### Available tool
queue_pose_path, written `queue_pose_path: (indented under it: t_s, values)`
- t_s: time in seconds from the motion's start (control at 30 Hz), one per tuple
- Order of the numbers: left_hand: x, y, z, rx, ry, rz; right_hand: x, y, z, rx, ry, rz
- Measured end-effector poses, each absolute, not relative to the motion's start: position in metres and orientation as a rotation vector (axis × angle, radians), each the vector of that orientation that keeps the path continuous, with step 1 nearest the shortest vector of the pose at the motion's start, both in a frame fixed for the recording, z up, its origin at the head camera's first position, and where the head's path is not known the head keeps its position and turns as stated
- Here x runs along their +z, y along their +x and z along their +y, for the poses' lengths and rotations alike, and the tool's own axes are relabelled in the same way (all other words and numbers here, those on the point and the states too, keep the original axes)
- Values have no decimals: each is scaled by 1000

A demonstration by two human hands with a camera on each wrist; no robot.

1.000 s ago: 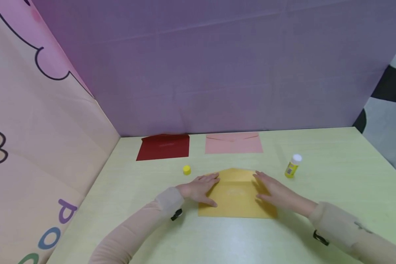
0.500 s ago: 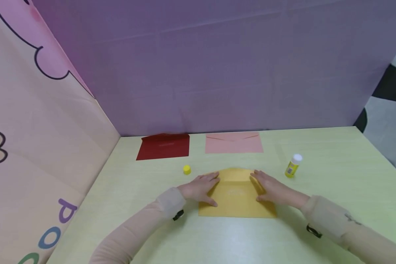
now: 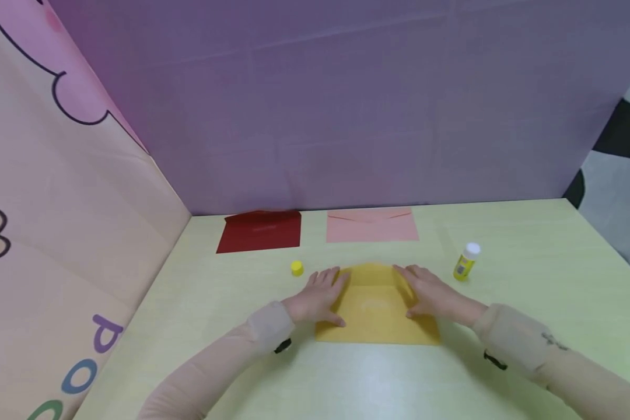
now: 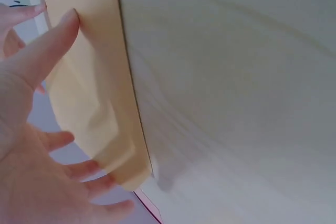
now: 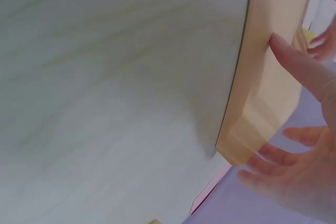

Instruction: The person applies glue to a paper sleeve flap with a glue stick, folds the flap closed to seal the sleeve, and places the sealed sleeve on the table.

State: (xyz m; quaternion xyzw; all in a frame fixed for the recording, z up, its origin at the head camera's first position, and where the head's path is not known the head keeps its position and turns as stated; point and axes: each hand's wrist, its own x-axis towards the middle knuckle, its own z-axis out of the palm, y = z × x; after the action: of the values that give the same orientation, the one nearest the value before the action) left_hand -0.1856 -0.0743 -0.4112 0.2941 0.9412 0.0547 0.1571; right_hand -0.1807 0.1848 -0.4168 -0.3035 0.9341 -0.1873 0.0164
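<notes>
A yellow envelope [image 3: 375, 326] lies on the table with its flap [image 3: 371, 275] extended away from the person. Along its left side, my left hand [image 3: 317, 300] has its fingers spread beside the flap, and its thumb touches the envelope front. Opposite it, my right hand [image 3: 434, 296] has its fingers along the flap's right slanted edge, with the thumb resting on the envelope. In the left wrist view, the left fingers [image 4: 86, 169] reach past the envelope's edge, fairly straight. The right fingers [image 5: 273, 156] also look extended in the right wrist view; whether they touch the flap is unclear.
A red envelope [image 3: 259, 232] and a pink envelope [image 3: 371, 228] lie at the table's back edge. A yellow cap [image 3: 297, 268] sits left of the hands. The glue bottle [image 3: 466, 261] with a white top stands right. A purple backdrop [image 3: 315, 116] rises behind the table.
The right hand has shifted left along the flap's edge. The left fingers have moved slightly away from the person, toward the flap. The flap's far edge appears a little higher.
</notes>
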Motion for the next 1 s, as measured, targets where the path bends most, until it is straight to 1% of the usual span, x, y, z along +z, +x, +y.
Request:
queue_pose_path:
  t_s: [0.17, 0.3, 0.4, 0.7, 1.0]
  values:
    - [-410, -180, -73, 109, 913, 2777, -417, -175, 181, -510, -991, 2942]
    - [-411, -178, -73, 113, 919, 2786, -418, -174, 180, -492, -971, 2930]
    - [-411, -177, -73, 125, 921, 2772, -419, -175, 181, -510, -964, 2916]
    - [-413, -176, -76, 117, 991, 2751, -420, -177, 184, -535, -1053, 2870]
    - [-414, -177, -78, 57, 1051, 2739, -421, -177, 185, -578, -1061, 2831]
